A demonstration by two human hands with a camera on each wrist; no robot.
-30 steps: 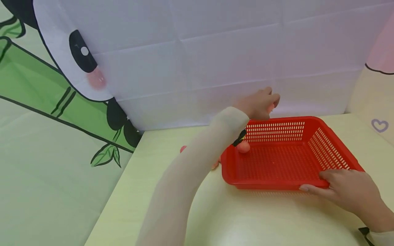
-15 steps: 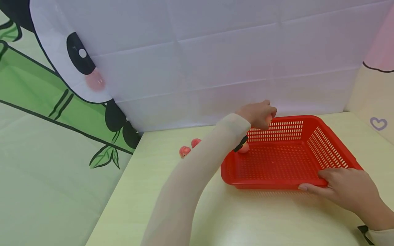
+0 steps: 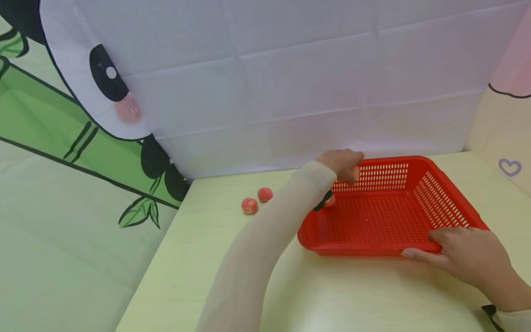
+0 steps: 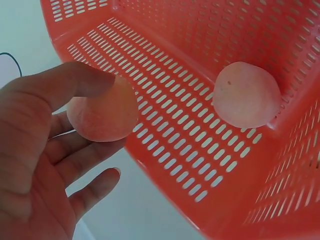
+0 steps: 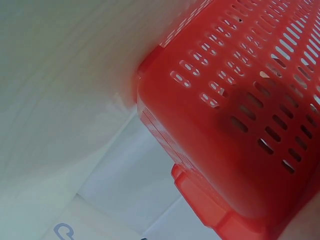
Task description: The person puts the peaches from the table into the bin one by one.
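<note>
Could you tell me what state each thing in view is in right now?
Left hand: holds a peach over the basket.
Right hand: grips the red basket at its near rim.
Peach in basket: resting in a corner.
Two peaches on table: lying apart, outside the basket.

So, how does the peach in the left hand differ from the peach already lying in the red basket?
The held peach is pinched between thumb and fingers of the left hand, above the basket's edge; the basket peach lies free on the slotted floor of the red basket, in a corner. The held peach looks slightly more orange, the basket peach paler pink. Both are round, smooth and similar in size.
</note>
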